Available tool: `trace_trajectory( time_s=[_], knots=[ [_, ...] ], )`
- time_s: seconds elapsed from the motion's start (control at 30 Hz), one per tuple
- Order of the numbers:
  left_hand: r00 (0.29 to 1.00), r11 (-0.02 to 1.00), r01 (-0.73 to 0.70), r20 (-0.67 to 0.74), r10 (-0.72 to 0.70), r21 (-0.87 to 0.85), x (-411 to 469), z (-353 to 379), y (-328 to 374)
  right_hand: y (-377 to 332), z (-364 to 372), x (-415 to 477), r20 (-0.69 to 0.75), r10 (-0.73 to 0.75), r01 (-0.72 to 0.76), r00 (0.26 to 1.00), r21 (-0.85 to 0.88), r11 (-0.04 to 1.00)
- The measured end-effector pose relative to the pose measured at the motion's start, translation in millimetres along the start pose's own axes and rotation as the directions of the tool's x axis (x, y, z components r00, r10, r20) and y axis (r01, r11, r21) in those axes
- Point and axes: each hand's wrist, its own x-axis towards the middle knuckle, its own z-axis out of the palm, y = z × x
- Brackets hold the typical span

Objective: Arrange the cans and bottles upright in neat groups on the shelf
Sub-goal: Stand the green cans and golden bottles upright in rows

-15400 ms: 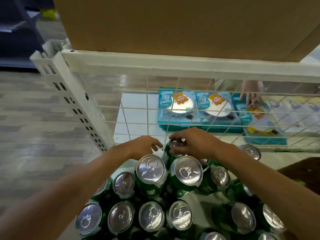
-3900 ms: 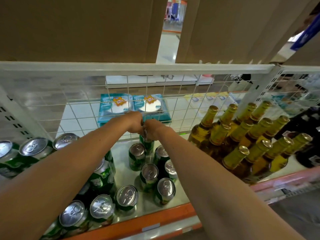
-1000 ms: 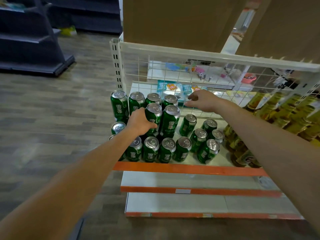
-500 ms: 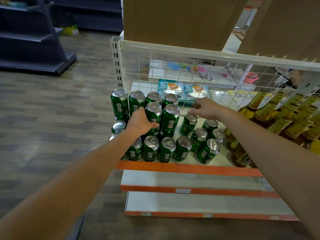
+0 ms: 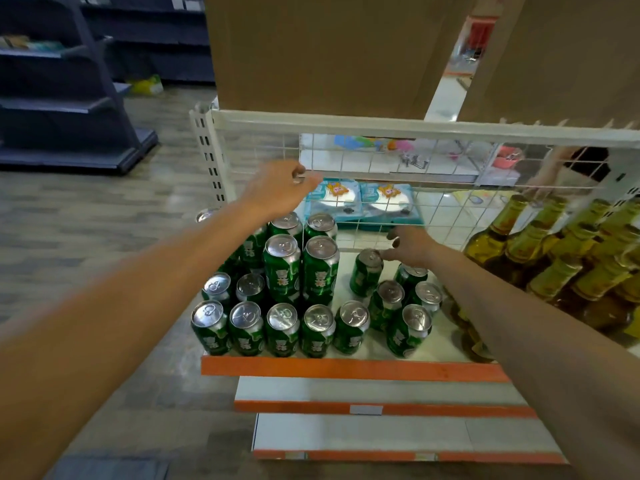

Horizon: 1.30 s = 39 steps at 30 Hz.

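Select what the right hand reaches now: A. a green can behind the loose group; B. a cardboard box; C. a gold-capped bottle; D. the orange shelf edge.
A: the right hand sits at the top rim of a green can, left of the bottles and away from the orange shelf edge.

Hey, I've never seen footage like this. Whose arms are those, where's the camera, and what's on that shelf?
There is no machine: a person wears a wide-angle camera on the head, so this single view looks forward and down along their bare arms. The white shelf with an orange front edge carries green aluminium drink cans, standing upright, some stacked two high at the left, and yellow glass bottles with gold caps on the right. Behind is a white wire mesh. The left hand hovers by the mesh, fingers loosely curled, and holds no can. The right hand touches the top of one green can at the back; whether it grips it is unclear.
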Motion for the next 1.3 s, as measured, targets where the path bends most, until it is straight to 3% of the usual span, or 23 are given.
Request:
trace_trajectory(
  time_s=[0.27, 0.6, 0.87, 1.13, 1.3],
  knots=[
    [0.971, 0.975, -0.068, 0.238, 0.016, 0.21, 42, 67, 28, 10, 31, 35, 0.11, -0.068, 0.073, 0.992, -0.041, 0.996],
    [0.975, 0.961, -0.081, 0.221, 0.021, 0.263, 46, 78, 24, 20, 38, 36, 0.025, -0.131, 0.125, 0.991, 0.153, 0.98],
    [0.984, 0.982, -0.067, 0.174, 0.036, 0.174, 30, 38, 26, -2, -33, 4, -0.119, -0.151, 0.173, 0.981, 0.208, 0.963],
    [0.987, 0.999, -0.049, 0.154, 0.046, 0.013, -4, -21, 30, -100, -134, -57, -0.248, -0.278, 0.313, 0.928, 0.117, 0.942],
    [0.991, 0.99, -0.047, 0.12, 0.063, -0.129, -30, -52, 2, -166, -149, -87, -0.207, -0.346, 0.375, 0.915, 0.123, 0.919]
  ],
)
